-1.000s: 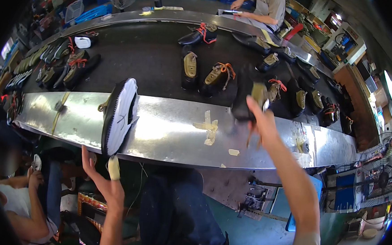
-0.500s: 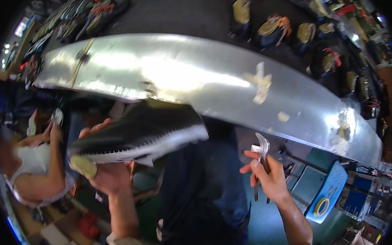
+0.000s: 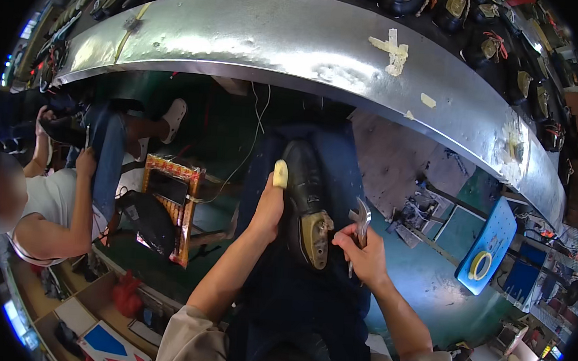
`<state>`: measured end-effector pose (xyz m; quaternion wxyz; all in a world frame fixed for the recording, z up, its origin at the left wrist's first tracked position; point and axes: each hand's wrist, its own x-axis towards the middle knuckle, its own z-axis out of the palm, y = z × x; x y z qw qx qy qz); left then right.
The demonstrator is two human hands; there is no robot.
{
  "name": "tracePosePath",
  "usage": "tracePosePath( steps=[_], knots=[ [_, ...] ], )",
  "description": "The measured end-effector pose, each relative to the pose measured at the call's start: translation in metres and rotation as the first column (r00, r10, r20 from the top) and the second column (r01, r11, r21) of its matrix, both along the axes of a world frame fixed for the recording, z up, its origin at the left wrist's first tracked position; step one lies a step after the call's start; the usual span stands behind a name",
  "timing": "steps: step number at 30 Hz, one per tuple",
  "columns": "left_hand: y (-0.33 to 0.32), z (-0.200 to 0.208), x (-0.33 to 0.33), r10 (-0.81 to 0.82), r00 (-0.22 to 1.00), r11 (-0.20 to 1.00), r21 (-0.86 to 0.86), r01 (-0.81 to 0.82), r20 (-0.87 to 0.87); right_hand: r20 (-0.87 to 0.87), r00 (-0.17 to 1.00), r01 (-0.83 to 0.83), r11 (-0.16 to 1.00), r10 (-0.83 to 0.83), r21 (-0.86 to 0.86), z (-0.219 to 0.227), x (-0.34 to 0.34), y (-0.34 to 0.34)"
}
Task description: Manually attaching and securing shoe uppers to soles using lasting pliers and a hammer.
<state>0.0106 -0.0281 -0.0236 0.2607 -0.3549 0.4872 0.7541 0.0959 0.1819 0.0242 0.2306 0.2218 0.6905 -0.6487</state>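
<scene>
A black shoe lies lengthwise over my thighs, its top upward and toe pointing away from me. The tan last shows in its heel opening. My left hand grips the shoe's left side; a yellow wrap covers the thumb, and the other fingers are hidden at or under the shoe. Just right of the heel, my right hand is closed around a pair of metal lasting pincers, their curved head upward. Its thumb and forefinger are close to the heel edge; whether they touch it I cannot tell.
A metal-edged bench curves across the front, with several shoes on its far side. At right stands a blue board with a tape roll. A co-worker sits at left, near a black bag.
The shoe has come down from near the bench edge onto my lap and turned from its side to top up. My right hand, still holding the pincers, has moved left beside the heel.
</scene>
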Motion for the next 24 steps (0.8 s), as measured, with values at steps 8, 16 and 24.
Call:
tracePosePath(
  steps=[8, 16, 24],
  knots=[
    [0.007, 0.028, -0.009, 0.417, 0.839, 0.909, 0.167, -0.383, -0.349, 0.042, 0.998, 0.053, 0.977, -0.046, -0.208, -0.002, -0.002, 0.023],
    [0.001, 0.005, -0.05, -0.433, 0.659, 0.829, -0.559, 0.023, -0.615, -0.028, 0.996, -0.087, 0.985, 0.084, -0.152, 0.011, -0.031, 0.011],
    [-0.01, 0.038, -0.032, -0.606, 0.562, 0.696, -0.717, 0.031, -0.564, -0.02, 0.975, -0.212, 0.901, 0.221, -0.379, 0.03, -0.056, -0.021]
  ],
)
